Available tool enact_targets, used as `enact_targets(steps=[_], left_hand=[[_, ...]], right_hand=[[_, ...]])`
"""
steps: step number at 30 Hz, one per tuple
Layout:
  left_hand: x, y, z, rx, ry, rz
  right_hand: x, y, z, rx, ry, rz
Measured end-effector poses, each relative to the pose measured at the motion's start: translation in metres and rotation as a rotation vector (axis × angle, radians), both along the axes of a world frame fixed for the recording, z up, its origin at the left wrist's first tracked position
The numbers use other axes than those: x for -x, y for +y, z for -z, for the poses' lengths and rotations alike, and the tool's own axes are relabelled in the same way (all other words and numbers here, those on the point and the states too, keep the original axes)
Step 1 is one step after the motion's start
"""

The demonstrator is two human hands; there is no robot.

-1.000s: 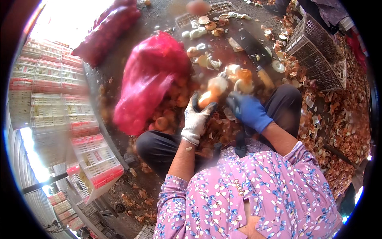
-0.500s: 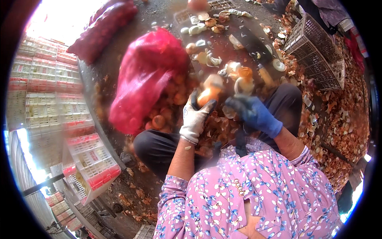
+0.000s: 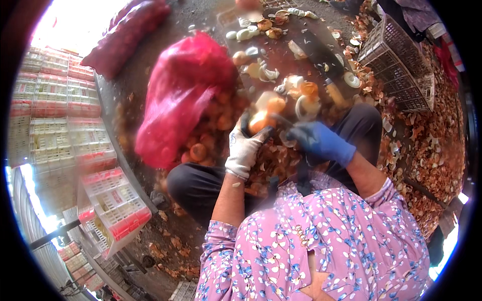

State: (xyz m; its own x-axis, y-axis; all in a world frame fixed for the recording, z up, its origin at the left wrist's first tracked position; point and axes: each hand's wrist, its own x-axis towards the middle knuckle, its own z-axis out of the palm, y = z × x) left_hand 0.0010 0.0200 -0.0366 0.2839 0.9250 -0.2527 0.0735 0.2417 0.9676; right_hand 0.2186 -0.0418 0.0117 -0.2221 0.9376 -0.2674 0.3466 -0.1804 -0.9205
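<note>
My left hand (image 3: pixel 246 148), in a white glove with dark fingertips, is closed around an orange-brown onion (image 3: pixel 259 122). My right hand (image 3: pixel 321 141), in a blue glove with dark fingers, is closed just right of the onion. A thin dark blade-like tool (image 3: pixel 282 120) reaches from its fingers toward the onion; blur hides its exact shape. Beyond my hands lie peeled and partly peeled onions (image 3: pixel 307 108). A large knife with a wooden handle (image 3: pixel 335 93) rests among them. Left of my left hand, unpeeled onions (image 3: pixel 198 152) spill from a red mesh sack (image 3: pixel 183 85).
Onion skins (image 3: pixel 427 155) cover the ground at right, around a plastic crate (image 3: pixel 396 62). Another full mesh sack (image 3: pixel 125 40) lies at far left. White and red crates (image 3: pixel 113 200) are stacked along the left side. Part of another person (image 3: pixel 414 15) shows at upper right.
My right hand has shifted slightly, and the thin dark tool now shows between it and the onion. My left hand keeps its hold on the onion, nearly in place.
</note>
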Motion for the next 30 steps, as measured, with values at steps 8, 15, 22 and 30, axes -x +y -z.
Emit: enact_targets(steps=[8, 15, 22, 30], left_hand=[[-0.004, 0.003, -0.008, 0.221, -0.27, -0.157], [-0.016, -0.001, 0.0, 0.131, -0.211, -0.145], [-0.033, -0.009, 0.008, -0.098, 0.15, -0.193], [-0.039, -0.007, -0.001, -0.243, 0.427, -0.171]], right_hand=[[0.009, -0.046, 0.012, -0.039, -0.141, 0.106], [0.02, -0.016, 0.015, -0.484, -0.343, 0.171], [0.022, -0.016, -0.002, -0.387, -0.727, 0.114], [-0.011, 0.031, 0.007, -0.078, -0.285, 0.027]])
